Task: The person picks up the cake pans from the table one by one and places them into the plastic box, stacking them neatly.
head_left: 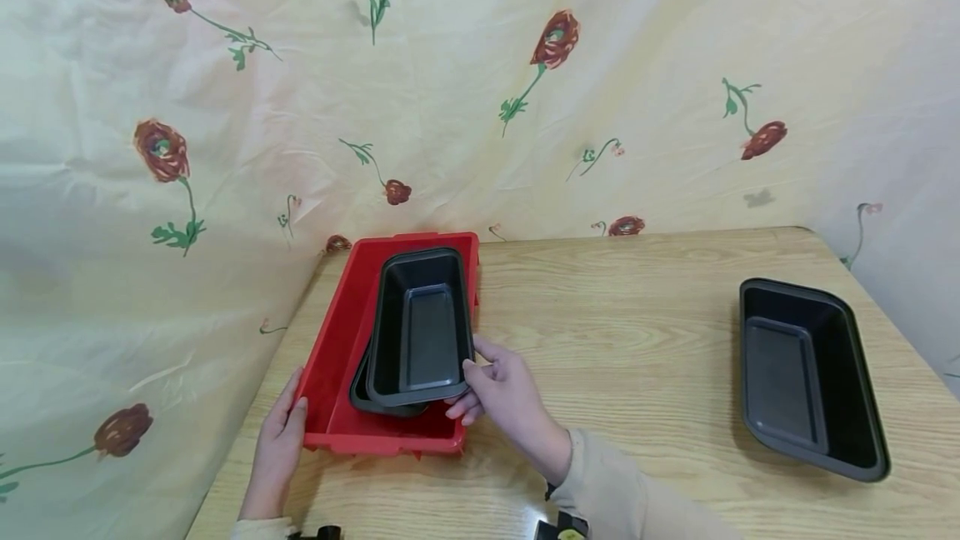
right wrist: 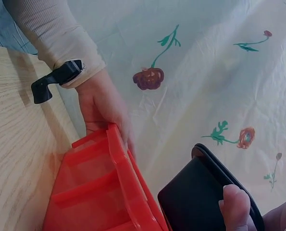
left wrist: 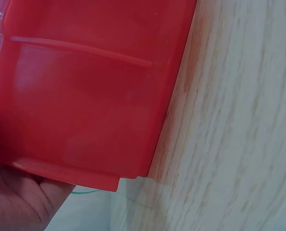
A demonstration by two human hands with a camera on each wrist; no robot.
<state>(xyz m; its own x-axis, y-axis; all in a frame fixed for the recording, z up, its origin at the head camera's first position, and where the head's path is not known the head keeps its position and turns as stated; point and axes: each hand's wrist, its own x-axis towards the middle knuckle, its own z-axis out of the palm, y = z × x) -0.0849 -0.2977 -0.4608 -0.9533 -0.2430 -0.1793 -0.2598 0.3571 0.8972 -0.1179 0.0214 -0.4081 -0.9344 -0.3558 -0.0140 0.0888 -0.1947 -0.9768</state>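
- Black metal loaf pan (head_left: 420, 325), rectangular with a rolled rim, sits tilted across a second dark pan (head_left: 362, 394) inside the red plastic tray (head_left: 339, 332) at lower centre-left of the head view, on the pale wood-grain table (head_left: 637, 340)
- Right hand (head_left: 501, 390) pinches the top pan's near right corner, thumb over the rim and fingers curled beneath; the right wrist view shows a fingertip (right wrist: 235, 208) pressed on the dark rim
- Left hand (head_left: 277, 448) lies along the tray's near left corner, fingers straight against the red wall, steadying it rather than clasping it
- Long axis of the gripped pan runs from the near edge of the frame up toward the flowered cloth backdrop (head_left: 480, 82), roughly in line with the tray's own length, open side up
- Risk, as judged here: a one-corner pinch leaves the far end unsupported, so the pan could swing, slip from the fingers or knock the tray wall
- Nested pans may stick, and the lower one could ride up with the top one, then drop
- Tray stands close to the table's left edge; a hard tug might drag it that way
- Matching black loaf pan (head_left: 810, 373) lies well apart at right of the frame
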